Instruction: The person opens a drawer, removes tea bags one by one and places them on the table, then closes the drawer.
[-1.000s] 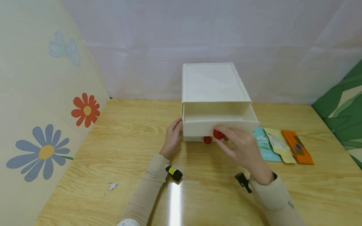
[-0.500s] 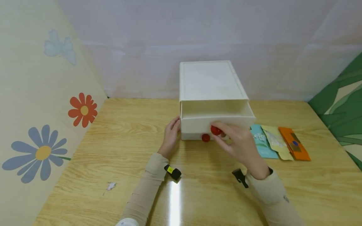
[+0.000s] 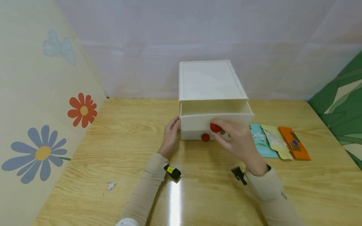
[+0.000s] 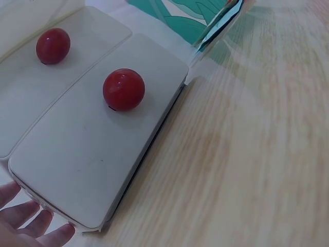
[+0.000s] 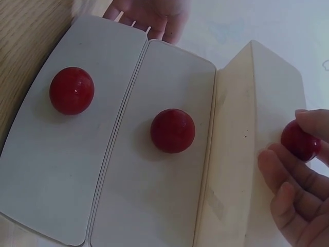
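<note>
A white drawer cabinet (image 3: 213, 80) stands on the table with its top drawer (image 3: 195, 122) pulled partly out. My right hand (image 3: 240, 141) pinches that drawer's round red knob (image 3: 215, 127) between thumb and fingers; the right wrist view shows the same knob (image 5: 300, 141) in the grip. At the cabinet's left side, my left hand (image 3: 170, 136) rests its fingers against the wall. Those fingertips (image 4: 57, 234) touch the cabinet's edge in the left wrist view. Two lower drawers, with red knobs (image 5: 172, 130) of their own, are closed. What I see inside the top drawer is bare white wall.
To the cabinet's right lie a blue packet (image 3: 264, 141), a yellow packet (image 3: 277, 142) and an orange packet (image 3: 294, 143). A wooden table (image 3: 118, 135) runs beneath everything. A white curtain (image 3: 135, 62) hangs behind, and a flower-painted panel (image 3: 25, 103) stands at left.
The top drawer has slid a little way inward, narrowing its opening, with my right hand moving along on the knob. My left hand has stayed at the cabinet's side. The head view shifted slightly.
</note>
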The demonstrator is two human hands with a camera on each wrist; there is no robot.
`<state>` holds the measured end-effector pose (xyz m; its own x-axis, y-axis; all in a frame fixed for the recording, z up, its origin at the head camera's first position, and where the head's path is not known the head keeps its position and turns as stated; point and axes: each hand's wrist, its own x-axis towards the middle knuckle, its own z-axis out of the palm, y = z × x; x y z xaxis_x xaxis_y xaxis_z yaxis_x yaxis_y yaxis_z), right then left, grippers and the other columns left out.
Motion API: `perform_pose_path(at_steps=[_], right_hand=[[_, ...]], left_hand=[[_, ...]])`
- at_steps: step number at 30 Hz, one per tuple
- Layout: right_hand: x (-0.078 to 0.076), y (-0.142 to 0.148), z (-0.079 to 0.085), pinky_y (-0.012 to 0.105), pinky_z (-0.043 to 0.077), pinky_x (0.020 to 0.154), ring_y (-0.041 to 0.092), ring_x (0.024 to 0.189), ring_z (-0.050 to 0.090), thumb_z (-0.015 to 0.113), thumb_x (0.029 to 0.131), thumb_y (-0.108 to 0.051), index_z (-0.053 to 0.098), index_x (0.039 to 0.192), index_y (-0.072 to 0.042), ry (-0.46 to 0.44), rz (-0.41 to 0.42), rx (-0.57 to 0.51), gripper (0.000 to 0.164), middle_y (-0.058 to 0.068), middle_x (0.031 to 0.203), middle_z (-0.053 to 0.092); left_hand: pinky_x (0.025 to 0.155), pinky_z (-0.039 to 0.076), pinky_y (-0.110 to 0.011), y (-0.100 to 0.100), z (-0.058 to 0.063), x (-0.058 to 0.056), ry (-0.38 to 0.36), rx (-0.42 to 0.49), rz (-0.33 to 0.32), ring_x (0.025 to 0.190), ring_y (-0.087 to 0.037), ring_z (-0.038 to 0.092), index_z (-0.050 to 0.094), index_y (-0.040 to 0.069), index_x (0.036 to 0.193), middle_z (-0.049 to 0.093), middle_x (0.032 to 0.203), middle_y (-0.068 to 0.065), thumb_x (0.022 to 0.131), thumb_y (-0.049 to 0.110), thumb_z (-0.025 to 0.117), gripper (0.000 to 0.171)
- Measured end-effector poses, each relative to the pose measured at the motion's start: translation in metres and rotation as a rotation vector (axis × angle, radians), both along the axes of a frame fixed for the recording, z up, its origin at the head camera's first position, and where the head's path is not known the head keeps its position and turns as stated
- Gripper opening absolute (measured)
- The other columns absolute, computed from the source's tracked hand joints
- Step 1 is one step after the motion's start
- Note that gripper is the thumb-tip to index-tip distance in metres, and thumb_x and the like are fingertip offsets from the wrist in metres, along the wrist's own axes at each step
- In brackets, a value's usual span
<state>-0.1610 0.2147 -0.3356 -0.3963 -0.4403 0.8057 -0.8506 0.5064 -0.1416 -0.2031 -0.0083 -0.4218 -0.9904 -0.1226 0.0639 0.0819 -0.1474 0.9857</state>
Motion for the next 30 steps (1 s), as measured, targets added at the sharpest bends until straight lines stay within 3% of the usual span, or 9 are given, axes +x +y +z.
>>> perform_pose_path(at_steps=[11,23,30], right_hand=[[-0.006,-0.003,-0.001,0.029,0.047,0.046,0.019,0.057,0.059,0.046,0.094,-0.035,0.063,0.104,0.0,-0.012,0.018,-0.006,0.04,0.011,0.076,0.066],[-0.01,-0.006,-0.002,0.031,0.047,0.044,0.021,0.055,0.058,0.045,0.094,-0.038,0.062,0.105,-0.001,-0.026,0.006,-0.02,0.042,0.011,0.078,0.066],[-0.015,-0.005,0.0,0.032,0.047,0.043,0.023,0.056,0.059,0.047,0.094,-0.035,0.062,0.106,0.0,-0.001,-0.015,-0.011,0.04,0.014,0.081,0.067]], left_hand=[[0.096,0.041,-0.033,-0.001,0.001,0.002,0.026,0.041,-0.006,0.116,-0.024,0.047,0.043,-0.007,0.13,0.047,0.13,-0.02,0.098,0.011,0.038,0.037],[0.097,0.04,-0.034,-0.004,0.008,0.004,0.016,0.022,-0.026,0.117,-0.025,0.045,0.042,-0.009,0.13,0.045,0.131,-0.022,0.098,0.006,0.037,0.036],[0.097,0.039,-0.032,0.002,0.003,0.002,0.008,0.046,-0.006,0.116,-0.023,0.045,0.043,-0.01,0.129,0.046,0.131,-0.021,0.097,0.009,0.04,0.036]])
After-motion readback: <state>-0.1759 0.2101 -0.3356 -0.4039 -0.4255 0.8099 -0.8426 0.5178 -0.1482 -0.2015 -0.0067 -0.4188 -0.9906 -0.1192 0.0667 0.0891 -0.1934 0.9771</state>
